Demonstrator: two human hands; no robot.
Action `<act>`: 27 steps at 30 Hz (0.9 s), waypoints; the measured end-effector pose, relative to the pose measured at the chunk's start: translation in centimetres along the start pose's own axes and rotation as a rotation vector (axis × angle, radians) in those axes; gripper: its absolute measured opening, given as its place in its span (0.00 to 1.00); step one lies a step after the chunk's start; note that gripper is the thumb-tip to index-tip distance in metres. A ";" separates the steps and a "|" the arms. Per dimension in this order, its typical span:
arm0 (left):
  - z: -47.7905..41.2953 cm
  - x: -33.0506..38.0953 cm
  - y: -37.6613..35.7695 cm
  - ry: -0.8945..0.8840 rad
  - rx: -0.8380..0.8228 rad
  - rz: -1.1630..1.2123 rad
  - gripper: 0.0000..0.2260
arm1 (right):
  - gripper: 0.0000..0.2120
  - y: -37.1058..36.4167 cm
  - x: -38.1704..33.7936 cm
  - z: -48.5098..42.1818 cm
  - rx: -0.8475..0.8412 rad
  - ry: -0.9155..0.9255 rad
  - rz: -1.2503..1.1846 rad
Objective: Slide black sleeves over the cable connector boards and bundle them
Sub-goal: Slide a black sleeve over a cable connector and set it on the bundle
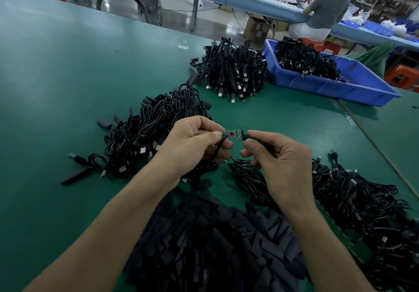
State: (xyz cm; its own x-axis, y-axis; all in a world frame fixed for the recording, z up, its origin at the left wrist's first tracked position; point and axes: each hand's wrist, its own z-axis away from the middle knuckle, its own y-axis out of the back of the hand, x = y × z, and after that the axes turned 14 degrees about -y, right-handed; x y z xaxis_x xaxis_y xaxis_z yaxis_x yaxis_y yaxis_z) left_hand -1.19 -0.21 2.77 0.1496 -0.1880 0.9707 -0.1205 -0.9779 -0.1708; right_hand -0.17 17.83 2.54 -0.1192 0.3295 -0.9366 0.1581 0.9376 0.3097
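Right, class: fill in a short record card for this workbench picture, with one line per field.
left hand: pinches the connector board at its cable end
right hand: pinches a black sleeve, its mouth at the board's free end
progress: board bare, not yet sleeved
foreground: heap of loose sleeves
blue bin: far right, holds black cables
table: green

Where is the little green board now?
Head view, centre: left hand pinches the green board; right hand holds a black sleeve at its other end.
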 end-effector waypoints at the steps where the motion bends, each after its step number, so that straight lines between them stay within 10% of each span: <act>1: 0.0 0.0 0.0 0.003 0.000 0.000 0.04 | 0.09 -0.1 -0.1 0.0 0.001 0.002 -0.009; 27: 0.0 -0.4 0.3 0.047 -0.115 -0.037 0.05 | 0.10 1.7 -1.0 -1.6 -0.368 -0.063 0.021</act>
State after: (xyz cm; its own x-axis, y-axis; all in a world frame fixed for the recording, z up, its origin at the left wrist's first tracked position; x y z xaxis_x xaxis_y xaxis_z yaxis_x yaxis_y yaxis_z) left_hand -1.26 -0.43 2.30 0.1098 -0.1451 0.9833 -0.2281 -0.9666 -0.1172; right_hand -1.32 19.28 4.26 -0.0571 0.3520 -0.9343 -0.2047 0.9118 0.3560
